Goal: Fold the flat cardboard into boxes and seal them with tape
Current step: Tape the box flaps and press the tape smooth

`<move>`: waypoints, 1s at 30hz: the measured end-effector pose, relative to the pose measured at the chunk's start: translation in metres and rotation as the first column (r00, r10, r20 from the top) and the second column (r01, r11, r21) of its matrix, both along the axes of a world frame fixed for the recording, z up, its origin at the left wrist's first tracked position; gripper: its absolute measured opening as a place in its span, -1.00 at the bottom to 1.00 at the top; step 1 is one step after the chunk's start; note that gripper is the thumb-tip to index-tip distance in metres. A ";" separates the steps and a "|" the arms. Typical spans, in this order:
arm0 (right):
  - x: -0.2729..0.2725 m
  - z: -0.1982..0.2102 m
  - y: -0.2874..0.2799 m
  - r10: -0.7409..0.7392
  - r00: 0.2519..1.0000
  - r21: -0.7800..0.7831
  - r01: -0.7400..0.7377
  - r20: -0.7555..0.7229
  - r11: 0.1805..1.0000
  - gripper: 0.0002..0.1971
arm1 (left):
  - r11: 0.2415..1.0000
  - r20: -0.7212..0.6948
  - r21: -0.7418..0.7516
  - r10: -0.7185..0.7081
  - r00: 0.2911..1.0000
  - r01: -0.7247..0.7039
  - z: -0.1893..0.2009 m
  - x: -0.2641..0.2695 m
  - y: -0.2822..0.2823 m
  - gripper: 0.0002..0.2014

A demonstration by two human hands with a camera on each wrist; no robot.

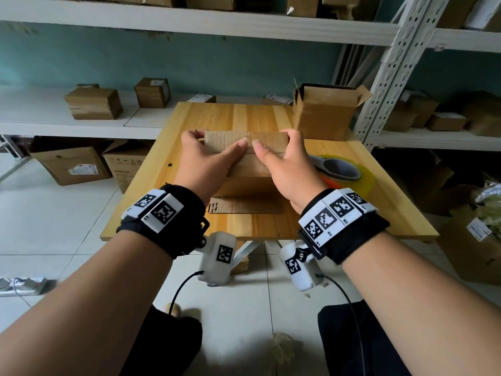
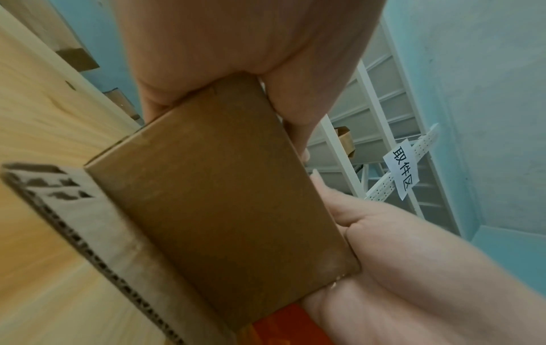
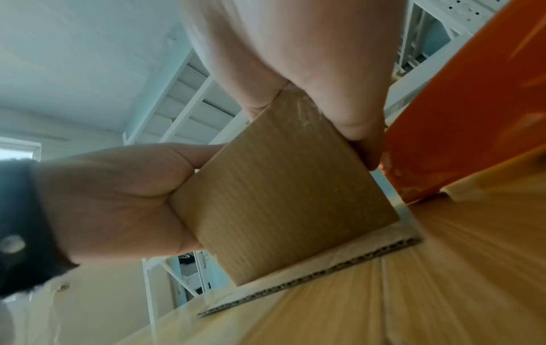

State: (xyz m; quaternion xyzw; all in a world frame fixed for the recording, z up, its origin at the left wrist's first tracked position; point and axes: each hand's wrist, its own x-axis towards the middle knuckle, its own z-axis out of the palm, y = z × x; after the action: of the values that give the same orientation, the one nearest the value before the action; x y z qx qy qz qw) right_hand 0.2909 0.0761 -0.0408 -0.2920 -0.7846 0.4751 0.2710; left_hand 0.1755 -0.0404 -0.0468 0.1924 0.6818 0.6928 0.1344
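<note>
A small brown cardboard box (image 1: 249, 164) stands on the wooden table (image 1: 222, 118), with one flap (image 1: 245, 206) lying flat toward me. My left hand (image 1: 206, 156) grips its left end, thumb pressing the top flaps near the middle seam. My right hand (image 1: 282, 158) grips the right end the same way, thumb beside the left one. In the left wrist view the box's (image 2: 218, 200) front wall fills the middle, with the right hand (image 2: 384, 256) beyond it. The right wrist view shows the box (image 3: 280, 191) held between both hands. A tape dispenser (image 1: 341, 169) with an orange body lies just right of my right hand.
An open cardboard box (image 1: 325, 109) stands at the table's back right corner, against a white shelf post (image 1: 390, 74). White shelves behind hold several sealed parcels (image 1: 93, 103). More cartons (image 1: 70, 164) sit on the tiled floor at left. The orange dispenser body (image 3: 461, 116) is close to the right fingers.
</note>
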 end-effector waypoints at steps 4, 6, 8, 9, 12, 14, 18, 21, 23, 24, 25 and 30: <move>-0.004 0.000 0.002 0.004 1.000 -0.019 -0.004 -0.027 1.000 -0.36 | 0.999 -0.002 -0.011 0.035 0.999 -0.035 -0.001 0.001 0.001 -0.25; -0.004 0.002 0.001 -0.002 1.000 -0.060 0.000 -0.027 0.998 -0.33 | 0.998 -0.017 -0.022 0.053 0.998 -0.053 -0.001 0.002 0.001 -0.23; -0.004 0.003 0.001 -0.016 0.999 -0.100 0.013 -0.030 0.995 -0.32 | 0.997 -0.040 -0.042 0.060 0.997 -0.062 -0.002 0.002 0.001 -0.21; -0.003 0.004 0.002 -0.020 0.999 -0.102 0.017 -0.028 0.995 -0.32 | 0.997 -0.050 -0.045 0.061 0.997 -0.063 -0.002 0.003 0.000 -0.20; 0.002 0.008 -0.003 -0.003 0.999 -0.001 0.003 0.036 1.000 -0.16 | 0.997 -0.072 -0.039 0.059 0.996 -0.062 -0.004 0.003 0.000 -0.22; 0.003 0.006 -0.007 -0.012 0.998 0.092 0.006 0.069 0.996 0.03 | 0.997 -0.101 -0.041 0.059 0.993 -0.064 -0.005 0.003 -0.001 -0.22; -0.002 0.002 -0.004 -0.046 0.998 0.127 0.040 0.046 0.991 -0.16 | 0.995 -0.150 -0.064 0.067 0.986 -0.077 -0.007 0.001 -0.002 -0.18; -0.005 0.002 -0.003 -0.080 0.996 0.159 0.074 0.035 0.984 -0.33 | 0.992 -0.185 -0.103 0.052 0.981 -0.072 -0.007 0.000 -0.002 -0.18; -0.006 -0.002 -0.001 -0.100 0.995 0.173 0.099 -0.004 0.980 -0.48 | 0.990 -0.184 -0.122 0.049 0.982 -0.072 -0.006 -0.001 -0.002 -0.26; -0.008 -0.005 -0.001 -0.106 0.994 0.163 0.107 -0.018 0.981 -0.54 | 0.989 -0.179 -0.125 0.052 0.982 -0.075 -0.006 -0.002 -0.002 -0.29; -0.010 -0.006 0.001 -0.104 0.994 0.153 0.106 -0.025 0.983 -0.60 | 0.989 -0.177 -0.127 0.054 0.983 -0.078 -0.006 -0.002 -0.002 -0.32; -0.007 0.001 -0.001 -0.039 0.998 0.131 0.032 0.057 0.991 -0.19 | 0.988 -0.173 -0.135 0.055 0.983 -0.079 -0.005 -0.003 -0.001 -0.35</move>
State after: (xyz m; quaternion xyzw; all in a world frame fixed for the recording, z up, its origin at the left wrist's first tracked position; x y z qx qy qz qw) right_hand 0.2842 0.0747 -0.0400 -0.3017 -0.8163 0.4091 0.2743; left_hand 0.1721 -0.0419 -0.0518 0.2175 0.7443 0.6280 0.0660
